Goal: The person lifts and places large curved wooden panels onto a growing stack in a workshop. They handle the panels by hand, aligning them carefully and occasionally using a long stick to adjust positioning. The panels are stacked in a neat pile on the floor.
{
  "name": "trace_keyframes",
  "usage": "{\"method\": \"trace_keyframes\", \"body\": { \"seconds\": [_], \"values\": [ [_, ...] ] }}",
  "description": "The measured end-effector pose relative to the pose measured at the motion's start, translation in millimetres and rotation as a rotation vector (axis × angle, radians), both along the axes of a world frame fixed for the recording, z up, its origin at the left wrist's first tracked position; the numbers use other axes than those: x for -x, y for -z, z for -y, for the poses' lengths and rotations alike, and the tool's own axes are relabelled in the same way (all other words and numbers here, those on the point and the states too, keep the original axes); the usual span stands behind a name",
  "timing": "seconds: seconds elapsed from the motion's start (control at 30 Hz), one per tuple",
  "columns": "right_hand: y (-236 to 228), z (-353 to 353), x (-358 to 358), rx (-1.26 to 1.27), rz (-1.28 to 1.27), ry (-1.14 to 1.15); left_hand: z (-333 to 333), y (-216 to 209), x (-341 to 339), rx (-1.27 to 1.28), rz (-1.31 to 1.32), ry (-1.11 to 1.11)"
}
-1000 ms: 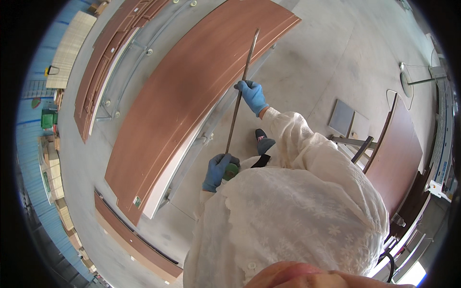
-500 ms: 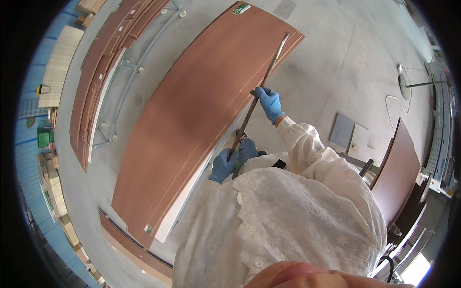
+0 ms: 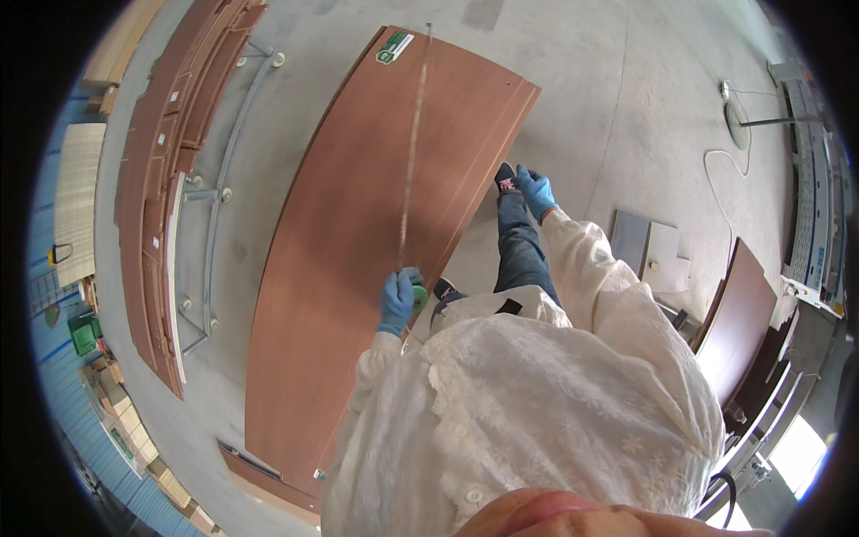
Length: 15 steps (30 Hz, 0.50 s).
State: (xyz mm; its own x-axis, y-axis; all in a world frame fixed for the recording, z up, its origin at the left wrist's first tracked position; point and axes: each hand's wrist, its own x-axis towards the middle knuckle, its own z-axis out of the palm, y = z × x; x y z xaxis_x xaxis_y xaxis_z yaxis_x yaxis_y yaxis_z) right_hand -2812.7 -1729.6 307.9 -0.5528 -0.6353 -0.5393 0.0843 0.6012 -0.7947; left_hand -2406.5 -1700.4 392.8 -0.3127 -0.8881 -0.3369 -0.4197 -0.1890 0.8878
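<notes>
Gloved in blue, my left hand [image 3: 395,302] is closed around a green tape measure [image 3: 419,301] over the near right edge of a long reddish-brown door-like panel [image 3: 331,295]. From that hand the narrow tape blade [image 3: 412,152] runs away across the panel, its far tip showing beyond the panel's far end. My right hand [image 3: 536,192], also in a blue glove, is off the panel's right side near my shoe. Its fingers are curled together, and nothing shows in them. A green and white label [image 3: 394,48] sits at the panel's far left corner.
More brown panels [image 3: 143,206] lie on a wheeled metal frame [image 3: 217,179] at left. Grey and white boards [image 3: 646,249] rest on the floor at right, near a leaning dark panel [image 3: 743,313]. A round-based stand [image 3: 737,123] with a trailing white cable is farther back.
My right hand has let go of the tape blade and moved right. My left hand with the tape measure has moved slightly left and away from me; the blade now points straighter ahead.
</notes>
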Motion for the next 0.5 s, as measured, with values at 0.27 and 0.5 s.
{"method": "trace_keyframes", "body": {
  "seconds": [0.27, 0.5],
  "values": [
    [86.5, 156.9, 183.9, -0.364, -0.395, -0.114, 96.6, 39.4, 134.0, -0.301, 0.013, -0.344],
    [167.9, 244.1, 261.8, -0.268, -0.323, -0.071, 154.2, 56.6, 235.9, -0.507, -0.253, -0.685]
  ]
}}
